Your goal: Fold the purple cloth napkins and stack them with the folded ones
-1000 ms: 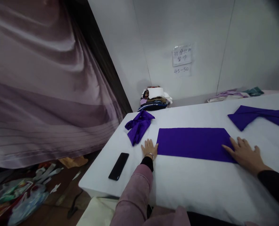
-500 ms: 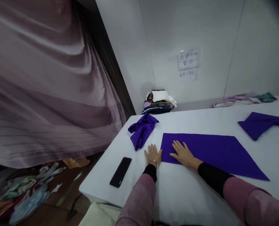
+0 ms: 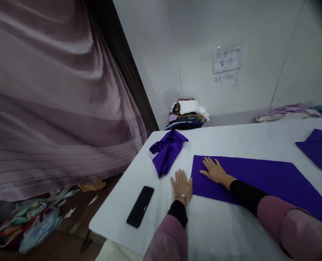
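Head view. Purple cloth (image 3: 272, 181) lies flat on the white worktop (image 3: 221, 232), its right end slanting away toward the frame edge, part of it hidden under the right forearm. Left hand (image 3: 182, 185) rests palm down on the worktop, fingers spread, thumb side against the cloth's left edge; nothing grasped. Right hand (image 3: 215, 171) lies open on the cloth near that same end, pressing lightly, I'd judge, and also gripping nothing.

Step in hand, as I read it: smoothing, with the left end steadied. Any next move calls for keeping that edge square and, if the cloth is to be lifted, getting fingertips under it, since neither hand has hold.

Nearby: crumpled bundle (image 3: 168, 152), purple, beyond the left hand; phone (image 3: 140, 206) nearer the worktop's left edge; another purple piece (image 3: 318, 148) at far right, cut off.

Containers, floor at left: a red-rimmed basket (image 3: 28, 226) with green and orange items, too blurred to name; beside it a clear plastic bag (image 3: 41, 230), contents unclear.
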{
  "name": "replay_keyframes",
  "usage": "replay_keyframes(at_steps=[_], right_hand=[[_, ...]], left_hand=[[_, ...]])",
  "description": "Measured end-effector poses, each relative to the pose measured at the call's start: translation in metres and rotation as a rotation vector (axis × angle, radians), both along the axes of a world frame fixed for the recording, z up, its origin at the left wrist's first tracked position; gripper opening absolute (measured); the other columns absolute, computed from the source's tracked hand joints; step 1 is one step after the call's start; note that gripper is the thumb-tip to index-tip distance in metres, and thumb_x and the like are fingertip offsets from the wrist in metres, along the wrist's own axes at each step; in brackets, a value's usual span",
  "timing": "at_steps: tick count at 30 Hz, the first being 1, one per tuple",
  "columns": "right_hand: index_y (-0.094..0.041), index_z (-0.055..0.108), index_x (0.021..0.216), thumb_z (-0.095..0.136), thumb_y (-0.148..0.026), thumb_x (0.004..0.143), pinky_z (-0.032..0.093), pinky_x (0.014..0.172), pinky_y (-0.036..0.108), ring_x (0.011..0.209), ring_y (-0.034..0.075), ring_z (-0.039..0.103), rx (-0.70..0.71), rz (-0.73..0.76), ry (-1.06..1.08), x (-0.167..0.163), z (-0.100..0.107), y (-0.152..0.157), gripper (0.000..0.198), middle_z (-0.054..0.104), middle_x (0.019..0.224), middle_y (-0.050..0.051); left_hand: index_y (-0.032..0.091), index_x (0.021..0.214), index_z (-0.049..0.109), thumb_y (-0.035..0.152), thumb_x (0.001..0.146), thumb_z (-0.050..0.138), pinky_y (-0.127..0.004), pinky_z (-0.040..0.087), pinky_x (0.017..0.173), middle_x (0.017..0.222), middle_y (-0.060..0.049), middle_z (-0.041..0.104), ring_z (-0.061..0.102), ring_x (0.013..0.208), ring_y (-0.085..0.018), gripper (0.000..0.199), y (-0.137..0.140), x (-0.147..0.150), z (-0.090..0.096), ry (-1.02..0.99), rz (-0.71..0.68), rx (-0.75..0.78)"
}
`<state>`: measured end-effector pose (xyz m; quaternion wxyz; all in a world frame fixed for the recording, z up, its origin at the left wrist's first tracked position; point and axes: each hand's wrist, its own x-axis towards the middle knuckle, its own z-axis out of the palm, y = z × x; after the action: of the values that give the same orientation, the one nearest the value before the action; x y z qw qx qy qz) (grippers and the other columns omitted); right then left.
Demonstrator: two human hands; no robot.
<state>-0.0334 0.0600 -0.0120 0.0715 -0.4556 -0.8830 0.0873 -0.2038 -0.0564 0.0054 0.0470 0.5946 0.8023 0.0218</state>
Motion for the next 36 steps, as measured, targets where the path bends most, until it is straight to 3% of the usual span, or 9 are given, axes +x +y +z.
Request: replay_keyframes(at_steps=[8,15,19,22,25,29,36], right_hand=[[-0.006,0.031,0.141,0.016,-0.068,0.085,0.01,0.109,0.051,0.137,0.028,0.015,-0.003,0.054,0.003,-0.02,0.002,0.002,0.085,0.024,0.148,0.017],[-0.012,0.032,0.141,0.017,-0.068,0.085,0.009,0.108,0.054,0.137,0.029,0.017,-0.019,0.106,0.037,-0.023,0.002,0.004,0.081,0.027,0.147,0.016],[-0.012,0.032,0.141,0.022,-0.064,0.086,0.009,0.109,0.053,0.137,0.029,0.015,-0.008,0.109,0.06,-0.028,0.002,0.004,0.076,0.026,0.147,0.016],[-0.015,0.03,0.142,0.031,-0.05,0.089,0.011,0.108,0.053,0.137,0.03,0.015,-0.046,0.145,0.037,-0.027,0.005,0.007,0.064,0.024,0.148,0.014],[-0.018,0.025,0.144,0.039,-0.036,0.086,0.014,0.109,0.051,0.137,0.029,0.013,-0.047,0.131,0.039,-0.013,0.011,0.013,0.063,0.02,0.15,0.011],[-0.009,0.025,0.143,0.026,-0.031,0.09,0.012,0.11,0.046,0.138,0.025,0.012,0.037,-0.055,0.09,0.026,0.016,0.019,0.058,0.021,0.149,0.013],[-0.009,0.029,0.142,0.019,-0.059,0.089,0.01,0.109,0.049,0.137,0.027,0.014,0.002,-0.205,0.039,0.075,0.012,0.021,0.074,0.023,0.148,0.016]], left_hand=[[0.013,0.143,0.024,0.045,0.09,0.018,-0.055,0.009,0.111,0.151,-0.007,0.019,0.008,0.139,-0.027,0.062,0.001,-0.001,-0.004,-0.011,-0.01,0.022],[0.014,0.143,0.026,0.043,0.09,0.023,-0.054,0.009,0.111,0.151,-0.007,0.019,0.01,0.139,-0.027,0.061,0.0,-0.004,-0.004,-0.037,-0.004,0.015],[0.015,0.142,0.029,0.041,0.09,0.024,-0.052,0.011,0.112,0.15,-0.008,0.021,0.012,0.139,-0.027,0.058,0.01,0.011,0.008,-0.071,0.006,0.038],[0.016,0.142,0.028,0.045,0.091,0.021,-0.048,0.01,0.113,0.15,-0.006,0.022,0.012,0.139,-0.025,0.059,0.032,0.037,0.022,-0.115,-0.142,0.118],[0.017,0.144,0.022,0.047,0.091,0.018,-0.045,0.009,0.113,0.151,-0.003,0.021,0.013,0.139,-0.022,0.061,0.061,0.061,0.032,-0.153,-0.282,0.162],[0.013,0.14,0.031,0.047,0.092,0.016,-0.045,0.011,0.113,0.15,-0.007,0.025,0.015,0.139,-0.023,0.061,0.095,0.075,0.026,-0.094,-0.322,0.129],[0.012,0.141,0.029,0.057,0.088,0.018,-0.047,0.011,0.112,0.15,-0.01,0.022,0.012,0.139,-0.026,0.071,0.121,0.076,0.003,0.026,-0.287,0.03]])
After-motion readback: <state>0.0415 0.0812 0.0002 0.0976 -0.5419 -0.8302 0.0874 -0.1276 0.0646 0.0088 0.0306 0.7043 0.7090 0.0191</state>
